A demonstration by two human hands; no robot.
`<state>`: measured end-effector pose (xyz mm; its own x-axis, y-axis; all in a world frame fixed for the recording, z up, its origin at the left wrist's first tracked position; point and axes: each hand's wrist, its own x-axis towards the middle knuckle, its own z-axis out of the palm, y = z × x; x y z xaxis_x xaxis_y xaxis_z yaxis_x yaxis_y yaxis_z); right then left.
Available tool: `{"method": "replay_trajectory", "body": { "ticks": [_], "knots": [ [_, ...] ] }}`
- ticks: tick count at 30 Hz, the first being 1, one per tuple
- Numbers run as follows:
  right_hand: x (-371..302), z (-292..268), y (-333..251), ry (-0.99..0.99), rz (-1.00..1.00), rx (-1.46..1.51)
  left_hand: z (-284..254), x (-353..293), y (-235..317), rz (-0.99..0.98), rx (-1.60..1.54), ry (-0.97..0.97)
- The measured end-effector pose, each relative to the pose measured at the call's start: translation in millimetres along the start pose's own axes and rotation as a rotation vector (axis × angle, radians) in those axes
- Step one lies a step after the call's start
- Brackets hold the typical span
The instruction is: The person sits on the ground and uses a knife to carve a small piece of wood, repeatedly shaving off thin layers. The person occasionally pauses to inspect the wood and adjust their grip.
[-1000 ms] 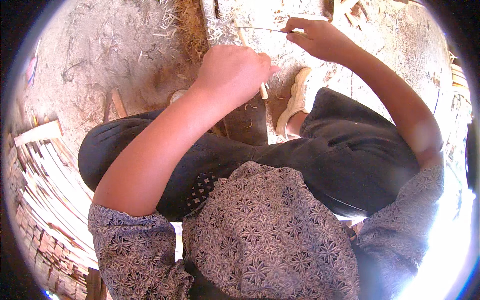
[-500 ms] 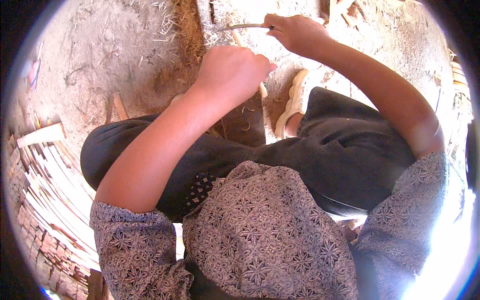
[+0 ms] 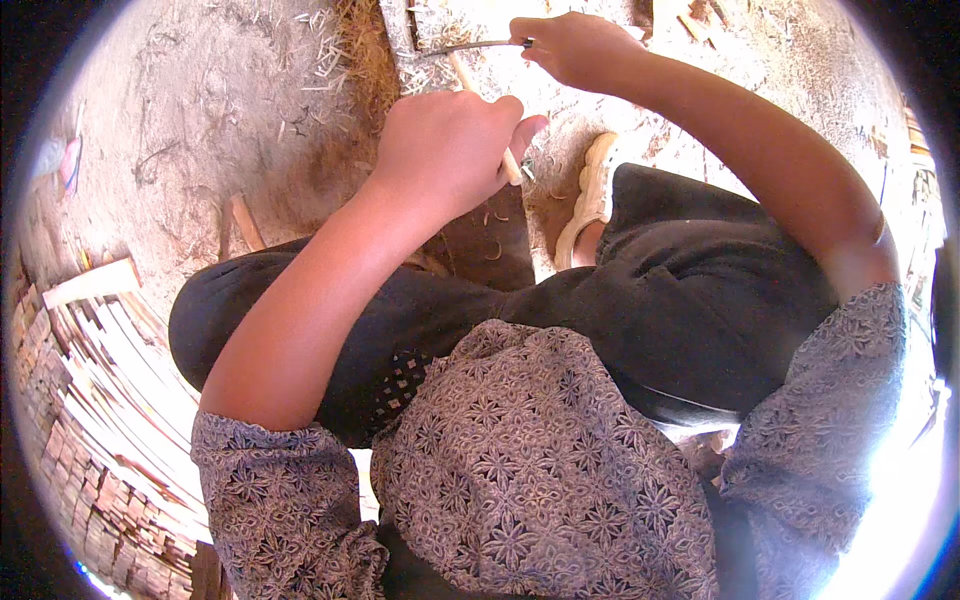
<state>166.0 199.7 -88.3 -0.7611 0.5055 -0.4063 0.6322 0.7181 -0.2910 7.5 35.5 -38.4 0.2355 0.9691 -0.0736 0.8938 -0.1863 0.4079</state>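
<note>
My left hand [image 3: 450,145] is closed around a thin pale wooden stick [image 3: 513,168]. One end shows beneath my thumb, which sticks out to the right, and the other pokes out beyond my knuckles. Farther off and to the right, my right hand [image 3: 575,50] grips a knife, its handle mostly hidden in my fingers. The slim, slightly curved blade [image 3: 470,46] points left and passes across the far end of the stick. Whether the blade touches the wood I cannot tell.
A stack of split wooden strips [image 3: 130,370] lies at the left. Shavings [image 3: 370,60] litter the floor ahead. A dark board [image 3: 490,240] lies between my legs, beside my pale clog [image 3: 590,195]. A wood scrap [image 3: 246,222] rests near my left knee.
My right hand and the knife have shifted slightly up and left. My left hand has turned a little, so its thumb and the near end of the stick show more.
</note>
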Motion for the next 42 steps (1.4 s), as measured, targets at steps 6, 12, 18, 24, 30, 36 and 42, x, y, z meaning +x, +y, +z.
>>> {"method": "replay_trajectory", "body": {
  "ticks": [6,12,18,24,30,36,42],
  "knots": [
    [-20,-5,-4,-0.052,0.066,0.201,-5,-8,-9,0.049,0.083,0.034],
    [-48,-2,2,-0.005,-0.038,0.256,5,-10,-15,0.012,0.034,0.071],
    [-6,8,-1,0.022,-0.067,0.041,6,-4,-14,0.036,0.006,0.088],
    [4,13,9,0.018,-0.088,0.090,2,-1,-14,0.012,-0.002,0.049],
    [-39,-10,-2,-0.023,-0.076,0.270,5,-5,-20,0.035,0.000,0.069],
    [-9,16,17,0.024,-0.057,0.153,3,0,-16,-0.015,-0.025,0.064],
    [-7,4,13,-0.063,-0.030,0.204,3,-2,-21,-0.028,-0.059,0.137]
  ]
}}
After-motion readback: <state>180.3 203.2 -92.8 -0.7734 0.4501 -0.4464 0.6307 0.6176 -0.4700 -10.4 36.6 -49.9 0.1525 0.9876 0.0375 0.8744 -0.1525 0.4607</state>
